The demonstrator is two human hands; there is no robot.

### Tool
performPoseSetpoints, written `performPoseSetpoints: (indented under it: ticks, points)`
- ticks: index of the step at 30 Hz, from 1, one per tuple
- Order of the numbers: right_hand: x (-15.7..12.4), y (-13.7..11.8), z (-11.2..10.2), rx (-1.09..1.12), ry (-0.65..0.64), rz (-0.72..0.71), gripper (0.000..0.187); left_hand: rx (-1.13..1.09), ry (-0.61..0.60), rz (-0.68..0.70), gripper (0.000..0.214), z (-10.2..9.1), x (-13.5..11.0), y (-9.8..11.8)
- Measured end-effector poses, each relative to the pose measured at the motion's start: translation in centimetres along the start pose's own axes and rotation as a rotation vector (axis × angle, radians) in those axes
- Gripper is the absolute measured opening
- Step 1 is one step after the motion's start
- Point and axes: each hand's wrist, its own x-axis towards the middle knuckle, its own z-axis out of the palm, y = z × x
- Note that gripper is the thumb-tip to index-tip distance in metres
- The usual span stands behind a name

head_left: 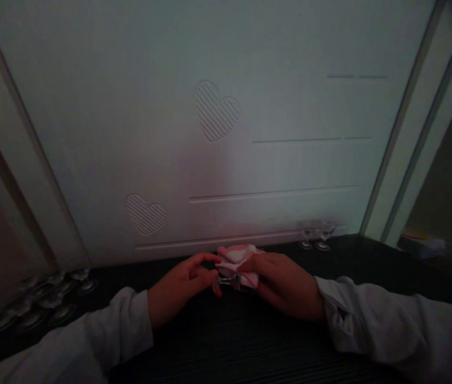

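Observation:
My left hand [181, 290] and my right hand [284, 285] meet over a dark ribbed surface [226, 341] in dim light. A small clear stemmed glass [228, 281] lies between them, pinched by the fingers of my left hand. My right hand is closed on a pink-and-white cloth [237, 261] that is pressed around and over the glass. Most of the glass is hidden by the cloth and fingers. Both arms wear pale long sleeves.
Two more clear stemmed glasses [316, 237] stand at the back right against a white panel with embossed hearts [215, 109]. Several glasses [37, 304] lie grouped at the left edge. Pale items sit on a dark surface at far right [421, 244].

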Motion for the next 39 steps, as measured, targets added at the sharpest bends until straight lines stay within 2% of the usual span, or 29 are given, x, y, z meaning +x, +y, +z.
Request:
performPoseSetpoints:
  ticks: [12,19,28,35,39]
  points:
    - [-0.07,0.2,0.15,-0.022,0.013,0.004,0.02,0.002,0.009,-0.024,0.037,-0.22,-0.09,-0.02]
    - [-0.11,0.17,0.12,-0.025,-0.012,0.022,0.02,-0.023,-0.023,0.012,0.03,-0.41,0.08,-0.53]
    - [-0.08,0.2,0.14,-0.061,-0.024,0.039,0.02,0.051,-0.004,0.043,0.027,-0.35,-0.07,-0.5]
    - [-0.18,0.09,0.19,-0.041,0.033,0.005,0.014,-0.018,0.027,0.059,0.031,-0.24,-0.04,-0.51]
    - [-0.19,0.27,0.25,-0.013,0.071,-0.032,0.013,0.077,0.067,0.055,0.028,-0.1,0.01,-0.2]
